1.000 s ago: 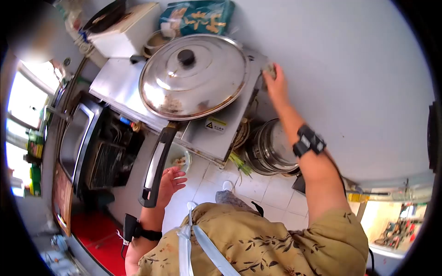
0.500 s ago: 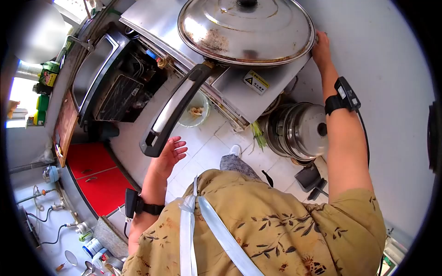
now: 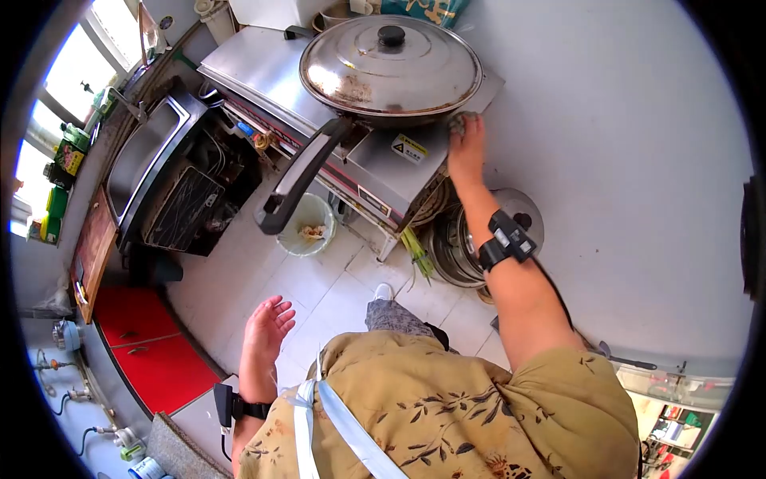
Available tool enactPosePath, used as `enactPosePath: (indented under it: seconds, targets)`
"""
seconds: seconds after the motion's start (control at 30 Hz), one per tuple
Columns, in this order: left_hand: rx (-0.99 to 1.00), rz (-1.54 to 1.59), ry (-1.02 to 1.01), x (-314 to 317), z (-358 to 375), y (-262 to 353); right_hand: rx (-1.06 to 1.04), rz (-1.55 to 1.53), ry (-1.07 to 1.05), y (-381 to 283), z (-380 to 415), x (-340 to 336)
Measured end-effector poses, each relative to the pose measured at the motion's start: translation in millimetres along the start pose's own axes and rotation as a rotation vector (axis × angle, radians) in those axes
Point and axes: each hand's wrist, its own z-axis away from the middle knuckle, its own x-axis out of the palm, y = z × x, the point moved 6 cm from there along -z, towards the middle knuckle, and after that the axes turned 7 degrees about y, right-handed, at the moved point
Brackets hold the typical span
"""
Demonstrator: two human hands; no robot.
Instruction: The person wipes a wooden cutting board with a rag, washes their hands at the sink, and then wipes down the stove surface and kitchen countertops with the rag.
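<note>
My right hand (image 3: 465, 148) reaches forward to the right edge of the steel stove (image 3: 363, 156) and presses a small grey scrubbing pad (image 3: 457, 122) against it, just beside the rim of the big wok. The wok is covered by a large metal lid (image 3: 391, 65) with a black knob, and its long black handle (image 3: 302, 177) points toward me. My left hand (image 3: 267, 331) hangs free below the handle, fingers spread, holding nothing. Both wrists wear black bands.
Stacked steel pots (image 3: 467, 239) stand on the floor under my right arm. A pale bucket with scraps (image 3: 306, 225) sits on the white tiles. A sink (image 3: 144, 160) lies to the left, red cabinet doors (image 3: 155, 359) below it. A grey wall runs along the right.
The view has pulled back and tilted. My right hand slid down the stove's right edge toward the front. My left hand dropped away from the wok handle.
</note>
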Motion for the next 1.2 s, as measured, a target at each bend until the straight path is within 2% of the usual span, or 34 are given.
enactPosePath:
  seconds: [0.03, 0.17, 0.43, 0.53, 0.6, 0.63, 0.7, 0.73, 0.8, 0.87, 1.0, 1.1, 1.2]
  targets:
    - [-0.004, 0.008, 0.015, -6, 3, -5, 0.055, -0.043, 0.001, -8, 12, -1]
    - [0.011, 0.037, -0.032, -19, 14, -22, 0.039, -0.110, 0.036, -46, 64, -5]
    - [-0.080, 0.006, -0.101, -5, 20, -66, 0.067, -0.198, 0.033, -96, 124, -23]
    - [-0.090, -0.009, -0.110, 3, 21, -74, 0.090, -0.311, -0.066, -103, 143, -30]
    - [-0.078, -0.013, -0.108, 11, 23, -72, -0.059, -0.339, -0.183, -105, 155, -31]
    - [-0.066, -0.025, -0.087, 10, 20, -70, -0.060, -0.347, -0.173, -99, 158, -39]
    - [-0.039, -0.015, -0.059, 11, 19, -61, -0.095, -0.479, -0.391, -86, 160, -44]
    - [-0.025, 0.002, -0.026, 10, 19, -56, -0.097, -0.490, -0.392, -76, 148, -45]
    - [-0.004, -0.009, -0.014, 16, 13, -49, 0.088, -0.366, -0.166, -34, 117, -56]
    - [0.019, -0.037, 0.004, 35, 9, -40, 0.253, -0.401, 0.008, 14, 68, -59]
    - [0.049, -0.079, -0.032, 108, 10, -23, 0.563, -0.592, 0.078, 74, -41, -42]
    - [0.118, -0.247, -0.203, 159, 4, -13, 0.602, -0.679, 0.171, 114, -112, -13]
    - [0.167, -0.350, -0.245, 205, 5, -2, 0.694, -0.730, 0.174, 150, -135, 30]
